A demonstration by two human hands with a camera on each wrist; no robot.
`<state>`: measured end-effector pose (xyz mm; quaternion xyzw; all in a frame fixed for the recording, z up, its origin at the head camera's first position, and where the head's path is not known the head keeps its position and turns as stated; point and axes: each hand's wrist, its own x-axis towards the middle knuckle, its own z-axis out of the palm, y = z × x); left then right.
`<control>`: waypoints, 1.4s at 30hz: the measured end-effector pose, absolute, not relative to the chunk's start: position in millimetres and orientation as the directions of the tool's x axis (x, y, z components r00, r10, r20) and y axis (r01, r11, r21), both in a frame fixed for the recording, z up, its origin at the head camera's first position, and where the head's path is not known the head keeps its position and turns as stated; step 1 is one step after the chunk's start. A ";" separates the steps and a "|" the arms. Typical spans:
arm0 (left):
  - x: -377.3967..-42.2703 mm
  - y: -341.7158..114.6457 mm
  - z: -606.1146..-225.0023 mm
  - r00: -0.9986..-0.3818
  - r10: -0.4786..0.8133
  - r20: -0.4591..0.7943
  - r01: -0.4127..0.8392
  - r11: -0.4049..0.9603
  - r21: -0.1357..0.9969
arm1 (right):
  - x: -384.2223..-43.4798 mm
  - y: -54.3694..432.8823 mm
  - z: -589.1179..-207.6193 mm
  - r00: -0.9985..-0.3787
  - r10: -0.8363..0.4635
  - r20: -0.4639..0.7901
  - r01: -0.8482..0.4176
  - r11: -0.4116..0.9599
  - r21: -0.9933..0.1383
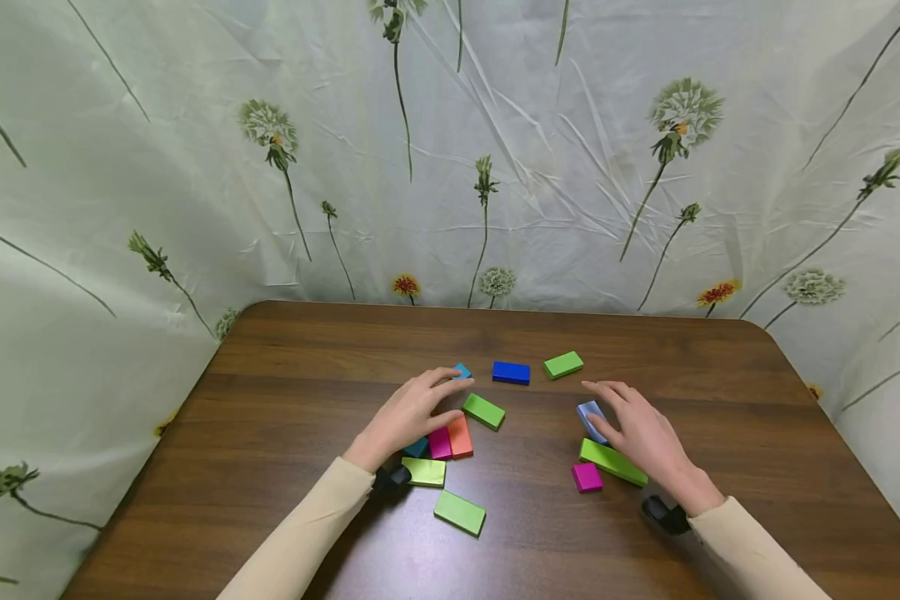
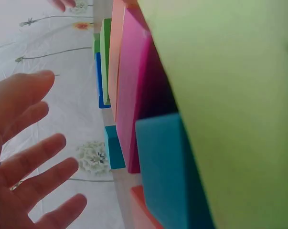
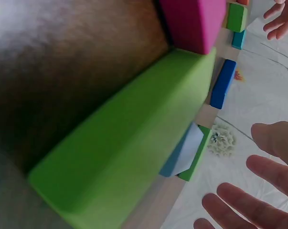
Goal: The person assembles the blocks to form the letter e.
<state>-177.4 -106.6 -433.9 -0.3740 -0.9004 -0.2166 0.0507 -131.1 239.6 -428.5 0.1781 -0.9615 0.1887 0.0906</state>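
My left hand [image 1: 412, 412] hovers with spread, relaxed fingers over a cluster of blocks and holds nothing. Around it lie a light blue block [image 1: 462, 372], a green block [image 1: 483, 412], an orange block [image 1: 461, 437], a magenta block [image 1: 440, 444] and a teal block [image 2: 160, 167]. A yellow-green block [image 1: 424, 473] sits by that wrist. On the other side, my right hand [image 1: 641, 429] is also empty, its fingers loosely extended above a pale blue block [image 1: 589, 422]. A long green block [image 3: 129, 138] lies under it, beside a small magenta block [image 1: 587, 477].
A dark blue block [image 1: 511, 373] and another green block [image 1: 563, 365] lie farther back, between the hands. Nearer the front is a light green block [image 1: 460, 512]. The brown wooden table [image 1: 285, 392] has rounded back corners, with a flower-printed curtain [image 1: 570, 167] behind it.
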 end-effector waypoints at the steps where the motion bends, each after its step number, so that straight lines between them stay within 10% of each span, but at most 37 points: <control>1: -177.6 -105.4 -433.5 -0.713 0.658 0.241 0.696 0.625 0.354 | -130.5 239.8 -429.2 -0.923 -0.307 0.234 -0.373 0.866 -0.334; 42: -178.7 -58.7 -435.4 -0.637 0.767 0.074 0.769 0.625 0.135 | -136.3 231.9 -440.6 -0.936 -0.307 0.174 -0.352 0.846 -0.400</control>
